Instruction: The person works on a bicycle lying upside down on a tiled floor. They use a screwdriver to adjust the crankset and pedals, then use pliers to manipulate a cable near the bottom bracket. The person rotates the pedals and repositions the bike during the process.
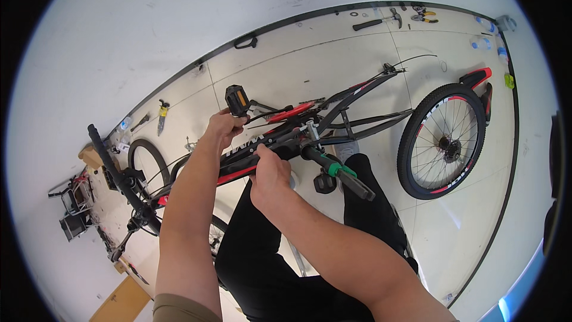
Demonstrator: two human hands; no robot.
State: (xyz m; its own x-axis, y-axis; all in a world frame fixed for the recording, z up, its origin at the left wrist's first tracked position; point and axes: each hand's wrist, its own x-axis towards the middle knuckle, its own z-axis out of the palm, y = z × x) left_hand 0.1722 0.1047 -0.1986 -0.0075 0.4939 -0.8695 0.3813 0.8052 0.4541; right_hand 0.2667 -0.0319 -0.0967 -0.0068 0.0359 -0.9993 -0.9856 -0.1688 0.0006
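A black and red bicycle frame point(238, 170) lies across my lap, its rear wheel off. My left hand point(224, 127) is closed just below a black pedal point(237, 101) with orange reflectors; what its fingers hold is hidden. Wrapped around the frame's tube is my right hand point(271, 177), thumb side up, fingers partly out of sight behind it. Close to its right, a bike stand clamp point(313, 134) grips the seat post area, beside a black saddle point(357, 188) with green on it. A second pedal point(325, 183) hangs below the frame.
The detached rear wheel point(442, 141) stands at right beside a red and black mudguard point(475, 77). A hammer point(381, 22) and pliers point(424, 18) lie along the far wall. At left are the handlebar point(122, 185), a folding chair point(74, 206) and a cardboard box point(90, 157).
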